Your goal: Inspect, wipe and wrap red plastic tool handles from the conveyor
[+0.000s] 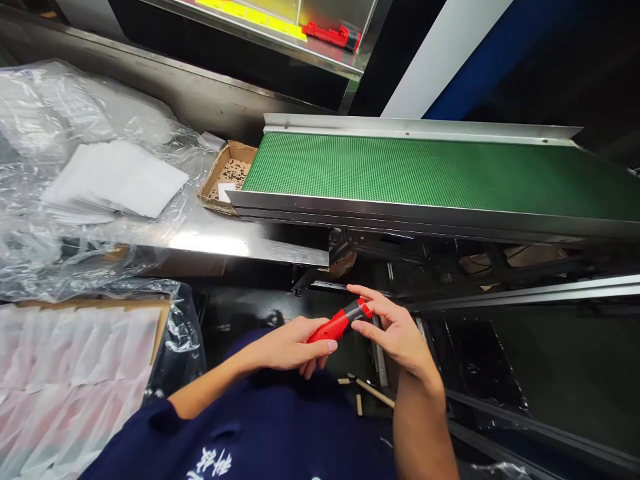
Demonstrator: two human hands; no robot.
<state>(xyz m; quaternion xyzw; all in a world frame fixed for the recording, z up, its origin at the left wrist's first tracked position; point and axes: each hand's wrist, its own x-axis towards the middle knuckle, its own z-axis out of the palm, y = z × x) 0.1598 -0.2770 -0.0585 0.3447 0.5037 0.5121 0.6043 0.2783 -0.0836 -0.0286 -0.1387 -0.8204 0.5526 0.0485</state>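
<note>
A red-and-black stick-shaped plastic piece (332,327) is held slantwise in front of my body, its black end up and to the right. Closed around its lower red part is my left hand (295,347), thumb laid along the top. My right hand (397,330) pinches the red tip beyond the black section with thumb and fingers, one finger stretched out past it. What kind of piece it is I cannot make out. A similar red-and-black piece (336,36) lies on a lit ledge at the top.
A green conveyor belt (400,170) with metal side rails runs right. At its left end sits a cardboard tray (211,189) with small dark bits. White sleeves (117,177) lie stacked on plastic film. Lower left, a lined box holds rows of wrapped pieces (75,353).
</note>
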